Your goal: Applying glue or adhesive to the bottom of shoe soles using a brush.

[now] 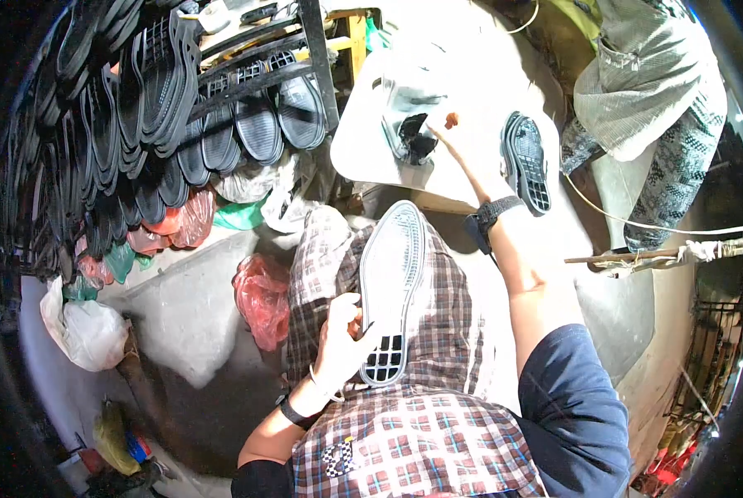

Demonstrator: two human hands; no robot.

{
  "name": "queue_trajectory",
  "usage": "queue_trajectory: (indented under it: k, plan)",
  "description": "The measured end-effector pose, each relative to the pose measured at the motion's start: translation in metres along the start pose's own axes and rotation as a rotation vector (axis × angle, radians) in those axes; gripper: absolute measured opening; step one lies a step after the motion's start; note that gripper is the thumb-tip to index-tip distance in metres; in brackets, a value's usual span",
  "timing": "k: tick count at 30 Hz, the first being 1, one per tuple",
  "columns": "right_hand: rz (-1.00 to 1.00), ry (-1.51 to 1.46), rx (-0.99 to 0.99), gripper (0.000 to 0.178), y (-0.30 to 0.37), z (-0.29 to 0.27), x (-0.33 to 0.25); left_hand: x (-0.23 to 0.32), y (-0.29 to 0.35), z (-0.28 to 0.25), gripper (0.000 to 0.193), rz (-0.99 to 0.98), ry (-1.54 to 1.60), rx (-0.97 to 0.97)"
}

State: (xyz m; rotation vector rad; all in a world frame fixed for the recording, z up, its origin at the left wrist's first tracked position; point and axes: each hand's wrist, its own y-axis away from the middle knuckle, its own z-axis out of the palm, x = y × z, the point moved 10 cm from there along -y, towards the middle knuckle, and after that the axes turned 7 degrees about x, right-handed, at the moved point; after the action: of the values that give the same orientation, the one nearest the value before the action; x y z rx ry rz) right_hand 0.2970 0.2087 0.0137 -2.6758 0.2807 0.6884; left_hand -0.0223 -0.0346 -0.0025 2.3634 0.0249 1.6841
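Observation:
My left hand [340,344] is closed on the side of a shoe sole [392,261], which stands lengthwise over my lap. The sole has a pale, brightly lit upper part, a grey rim and a black grid at the heel. My right arm reaches forward to a white board, and my right hand [468,153] is curled beside a clear container [396,104]. A black, ragged-edged patch [419,139] shows at the container, next to my fingers. Glare washes out this hand, and what it grips cannot be made out. Another black sole [527,162] lies right of my right hand.
Many black soles [160,83] hang and stack on a dark rack [317,62] at the far left. Red plastic bags [263,299] and a white bag [93,332] lie below. A person in patterned trousers [670,183] is at the far right, near a wrapped stick [662,256].

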Motion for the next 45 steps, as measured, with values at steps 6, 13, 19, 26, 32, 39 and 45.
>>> queue_trajectory:
  k: [6, 13, 19, 26, 32, 39, 45]
  plan:
    - [-0.146, -0.136, 0.144, 0.028, 0.016, -0.009, -0.006, -0.011, -0.002, 0.02, 0.07, -0.314, 0.721, -0.174]
    - [-0.51, -0.054, 0.11, 0.018, 0.047, -0.016, -0.044, -0.009, 0.003, 0.03, 0.072, -0.443, 1.12, -0.21]
    - [-0.409, -0.401, 0.187, 0.013, 0.045, -0.035, -0.04, -0.004, 0.005, 0.042, 0.079, -0.55, 1.306, -0.248]
    - [0.136, -0.707, -0.277, 0.026, 0.035, 0.032, 0.025, -0.016, 0.008, 0.048, 0.077, -0.488, 1.276, -0.352]
    - [0.226, -0.481, -0.443, 0.028, 0.037, 0.029, 0.048, -0.009, 0.001, 0.061, 0.087, -0.447, 1.2, -0.464]
    - [0.445, -1.233, -0.161, 0.033, 0.11, -0.054, -0.012, -0.02, -0.005, 0.054, 0.094, -0.329, 1.094, -0.373]
    - [0.601, -1.156, -0.328, 0.03, 0.203, -0.021, -0.048, -0.015, 0.004, 0.058, 0.096, -0.409, 1.101, -0.42]
